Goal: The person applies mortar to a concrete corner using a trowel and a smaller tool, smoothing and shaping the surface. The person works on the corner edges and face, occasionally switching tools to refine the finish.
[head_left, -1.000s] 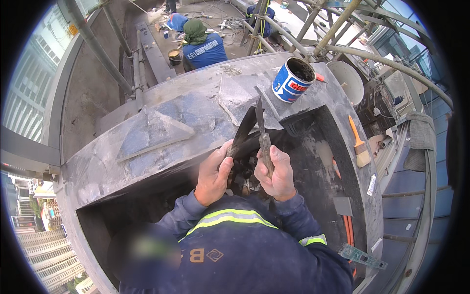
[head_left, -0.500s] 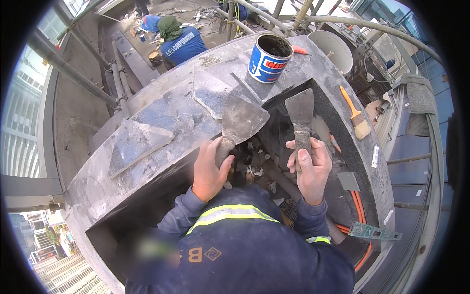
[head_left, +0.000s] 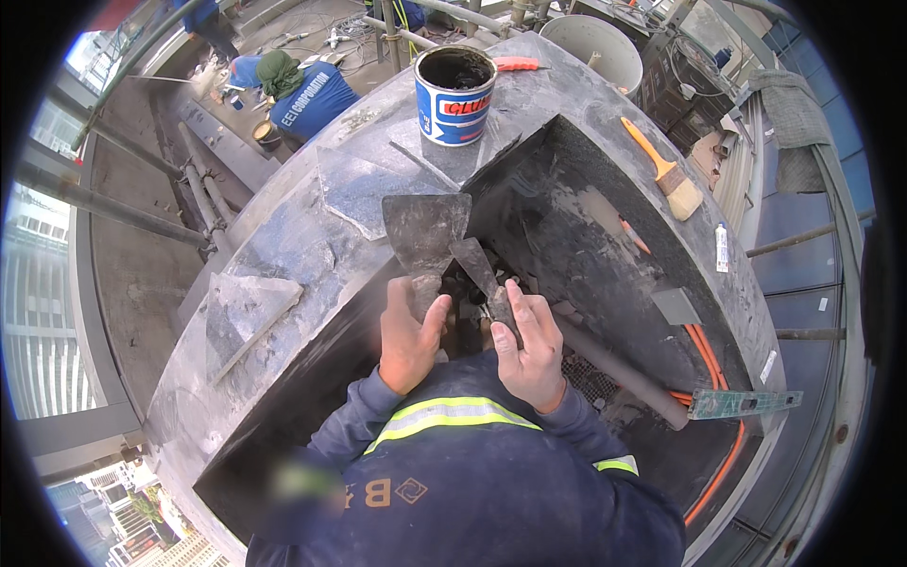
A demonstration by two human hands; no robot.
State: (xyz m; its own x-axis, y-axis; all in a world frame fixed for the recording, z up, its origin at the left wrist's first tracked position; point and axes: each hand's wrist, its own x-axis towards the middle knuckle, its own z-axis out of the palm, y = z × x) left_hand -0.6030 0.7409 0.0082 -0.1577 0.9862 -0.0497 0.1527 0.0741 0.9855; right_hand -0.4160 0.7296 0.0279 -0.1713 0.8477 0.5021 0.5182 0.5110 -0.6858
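In my left hand is a wide putty knife, gripped by its handle with the blade pointing away from me. My right hand is closed round a narrower putty knife, whose blade slants up to the left. Its tip meets or overlaps the edge of the wide blade; I cannot tell if they touch. Both tools are over the dark opening in the stone top. Beyond them stands an open blue and white can with dark stuff inside.
A paintbrush with an orange handle lies on the right rim. An orange-handled tool is behind the can. Broken stone pieces rest at left. A green-tinted strip bridges the right edge. A person in blue crouches beyond.
The right putty knife has swung left and lower, up to the wide one. The left blade has turned more upright. My view has shifted, so the can appears farther left.
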